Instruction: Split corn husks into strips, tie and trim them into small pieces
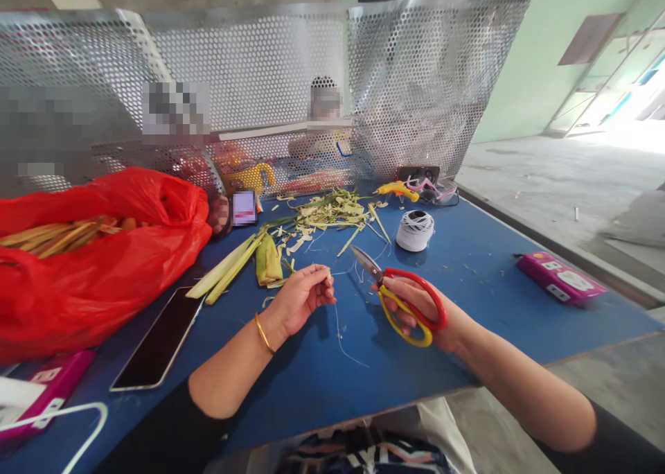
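Note:
My right hand grips a pair of scissors with one red and one yellow handle; the blades point up and left. With fingertips pinched together, my left hand holds a thin white thread that trails down onto the blue table. Whatever else sits between those fingertips is too small to make out. Beyond the scissors stands a spool of white thread. Pale green stalks and a thicker green husk piece lie behind my left hand. Farther back is a heap of green scraps.
A red plastic bag of dry stalks fills the left side, near a phone and a purple pack. Another purple pack lies right. A yellow glue gun and clear goggles rest before the perforated metal screen.

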The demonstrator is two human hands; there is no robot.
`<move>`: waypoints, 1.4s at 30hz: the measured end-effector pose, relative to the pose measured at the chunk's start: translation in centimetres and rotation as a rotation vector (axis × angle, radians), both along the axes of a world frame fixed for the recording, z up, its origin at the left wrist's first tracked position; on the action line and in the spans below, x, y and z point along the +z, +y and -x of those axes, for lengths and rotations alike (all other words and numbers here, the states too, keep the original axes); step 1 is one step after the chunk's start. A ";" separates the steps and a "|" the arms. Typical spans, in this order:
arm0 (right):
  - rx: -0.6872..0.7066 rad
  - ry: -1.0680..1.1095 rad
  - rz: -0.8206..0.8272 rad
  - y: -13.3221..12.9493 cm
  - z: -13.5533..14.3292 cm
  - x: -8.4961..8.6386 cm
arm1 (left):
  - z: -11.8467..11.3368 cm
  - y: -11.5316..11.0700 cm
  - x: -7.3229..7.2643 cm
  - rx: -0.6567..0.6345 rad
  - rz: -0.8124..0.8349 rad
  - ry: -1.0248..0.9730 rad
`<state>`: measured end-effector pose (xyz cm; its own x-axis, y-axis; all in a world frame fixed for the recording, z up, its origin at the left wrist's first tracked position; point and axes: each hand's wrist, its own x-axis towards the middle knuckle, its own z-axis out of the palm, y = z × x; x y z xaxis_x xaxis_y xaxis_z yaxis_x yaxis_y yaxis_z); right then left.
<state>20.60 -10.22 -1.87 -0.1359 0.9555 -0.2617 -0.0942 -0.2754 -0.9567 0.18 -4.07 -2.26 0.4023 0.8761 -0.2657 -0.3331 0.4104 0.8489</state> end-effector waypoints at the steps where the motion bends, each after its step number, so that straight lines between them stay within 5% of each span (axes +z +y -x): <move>1: -0.018 -0.081 -0.012 0.5 -0.3 0.0 | 0.0 0.0 0.0 0.016 0.001 0.015; 5: -0.065 -0.823 -0.124 2.7 -1.7 0.0 | 0.2 0.1 0.3 0.069 -0.013 0.069; 8: 0.033 -1.489 -0.269 3.9 -2.0 0.6 | 0.4 0.1 0.6 0.088 -0.013 0.068; 11: 0.142 -1.753 -0.335 4.2 -1.3 1.6 | 0.4 0.1 0.8 0.110 0.005 0.050; 13: 0.124 -1.696 -0.433 4.1 -0.2 2.2 | 0.4 0.1 0.8 0.123 0.014 0.023; 15: 0.142 -1.395 -0.528 4.0 1.6 2.5 | 0.3 0.0 0.8 0.133 0.008 -0.011; 18: 0.386 -0.601 -0.233 4.2 4.7 1.8 | 0.2 -0.1 0.8 0.120 -0.021 -0.047; 20: 0.418 -0.303 -0.066 4.7 6.2 1.0 | 0.2 -0.1 0.8 0.115 -0.034 -0.039; 23: 0.309 -0.495 -0.071 6.0 6.2 0.6 | 0.4 0.0 0.9 0.193 -0.042 0.016; 27: 0.123 -0.906 -0.241 7.5 2.8 2.0 | 0.9 0.4 1.3 0.338 -0.022 0.103; 29: 0.025 -1.467 -0.367 7.7 1.0 2.7 | 1.4 0.6 1.9 0.389 -0.038 0.128; 32: -0.003 -1.686 -0.439 7.2 -0.5 3.4 | 2.2 0.9 2.8 0.461 -0.125 0.135; 35: -0.147 -1.663 -0.749 6.1 0.0 4.0 | 2.6 0.9 3.3 0.521 -0.240 0.159; 38: -0.274 -1.277 -1.031 5.4 2.0 4.6 | 2.3 0.6 3.5 0.522 -0.339 0.218; 40: -0.161 -0.935 -1.004 5.4 4.0 4.6 | 1.9 0.2 3.5 0.495 -0.384 0.253; 42: -0.038 -0.628 -0.773 5.8 5.9 4.1 | 1.5 -0.1 3.5 0.475 -0.436 0.270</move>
<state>14.69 -4.40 2.26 -0.1524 0.8946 0.4201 0.4951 0.4370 -0.7510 -1.35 -4.15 1.24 -0.0808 0.9902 0.1136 -0.1464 -0.1245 0.9813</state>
